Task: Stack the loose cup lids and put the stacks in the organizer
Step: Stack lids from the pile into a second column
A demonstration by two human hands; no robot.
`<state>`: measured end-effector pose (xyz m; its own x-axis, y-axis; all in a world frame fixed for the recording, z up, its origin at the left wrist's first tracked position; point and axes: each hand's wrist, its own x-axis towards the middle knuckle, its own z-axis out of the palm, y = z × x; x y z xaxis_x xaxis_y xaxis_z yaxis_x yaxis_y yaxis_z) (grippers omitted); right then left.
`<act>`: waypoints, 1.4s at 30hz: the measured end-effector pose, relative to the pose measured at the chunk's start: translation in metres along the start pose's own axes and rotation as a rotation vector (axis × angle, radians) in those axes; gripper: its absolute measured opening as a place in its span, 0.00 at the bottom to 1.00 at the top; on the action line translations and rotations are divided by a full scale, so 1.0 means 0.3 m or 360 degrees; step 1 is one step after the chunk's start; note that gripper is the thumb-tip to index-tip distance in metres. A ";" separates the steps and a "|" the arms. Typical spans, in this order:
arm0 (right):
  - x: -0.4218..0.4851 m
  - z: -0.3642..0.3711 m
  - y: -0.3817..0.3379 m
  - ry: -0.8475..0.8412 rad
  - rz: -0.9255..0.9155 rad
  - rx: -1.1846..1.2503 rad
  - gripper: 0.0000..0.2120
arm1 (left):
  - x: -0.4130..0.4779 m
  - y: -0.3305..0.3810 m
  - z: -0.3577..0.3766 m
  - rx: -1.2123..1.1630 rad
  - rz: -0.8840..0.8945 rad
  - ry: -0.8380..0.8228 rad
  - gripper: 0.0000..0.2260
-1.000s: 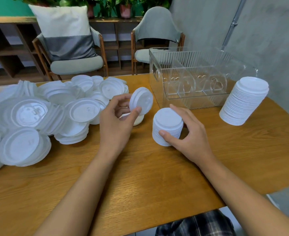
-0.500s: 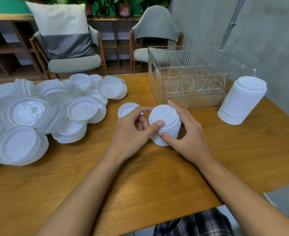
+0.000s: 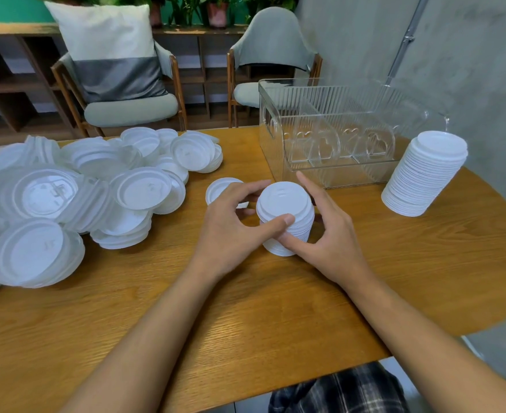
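1. Currently, left hand [image 3: 231, 231] and right hand [image 3: 332, 236] clasp the stack [image 3: 284, 201] between them, upright, just before the organizer [image 3: 350, 180].
2. Stack: round white plastic lids, nested.
3. Organizer: clear, ribbed, rectangular; loose lids [image 3: 91, 189] heaped to its left.

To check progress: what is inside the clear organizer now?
Inside the clear organizer only its own dividers with heart cut-outs show; no lids are visible. The ribbed walls blur its far corners, so those I cannot confirm. The tall stack stands outside it.
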<state>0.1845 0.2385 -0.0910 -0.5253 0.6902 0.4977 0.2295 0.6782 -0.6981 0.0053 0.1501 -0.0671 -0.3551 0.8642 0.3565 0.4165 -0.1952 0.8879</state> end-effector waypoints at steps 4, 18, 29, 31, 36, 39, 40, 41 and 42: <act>0.001 0.000 -0.002 0.0003 -0.0004 0.0007 0.44 | -0.002 -0.001 0.017 0.0116 0.0074 0.0009 0.27; -0.002 0.006 0.011 0.0030 -0.0090 -0.0051 0.38 | 0.002 -0.014 0.010 0.0351 0.0094 -0.0196 0.30; -0.002 -0.002 0.000 -0.0034 0.0026 -0.0025 0.39 | 0.035 -0.130 -0.104 0.1208 0.0312 0.0008 0.14; -0.002 -0.002 0.000 -0.0036 0.0031 -0.0026 0.39 | 0.037 -0.130 -0.107 0.1237 0.0321 0.0013 0.12; -0.003 -0.001 -0.008 -0.0024 0.0030 -0.0020 0.39 | 0.044 -0.137 -0.099 0.1152 0.0240 0.0023 0.12; -0.003 -0.002 -0.009 -0.0032 0.0037 -0.0023 0.39 | 0.044 -0.133 -0.099 0.1129 0.0232 0.0054 0.12; -0.003 -0.002 -0.009 -0.0036 0.0041 -0.0027 0.39 | 0.043 -0.131 -0.099 0.1136 0.0233 0.0067 0.11; -0.003 -0.003 -0.010 -0.0041 0.0044 -0.0030 0.39 | 0.041 -0.127 -0.099 0.1145 0.0226 0.0078 0.10; -0.004 -0.002 -0.010 -0.0044 0.0047 -0.0031 0.39 | 0.039 -0.125 -0.098 0.1145 0.0211 0.0089 0.10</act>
<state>0.1850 0.2359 -0.0891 -0.5405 0.7029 0.4624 0.2609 0.6626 -0.7021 -0.0391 0.1540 -0.0875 -0.2978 0.8256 0.4792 0.8987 0.0731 0.4325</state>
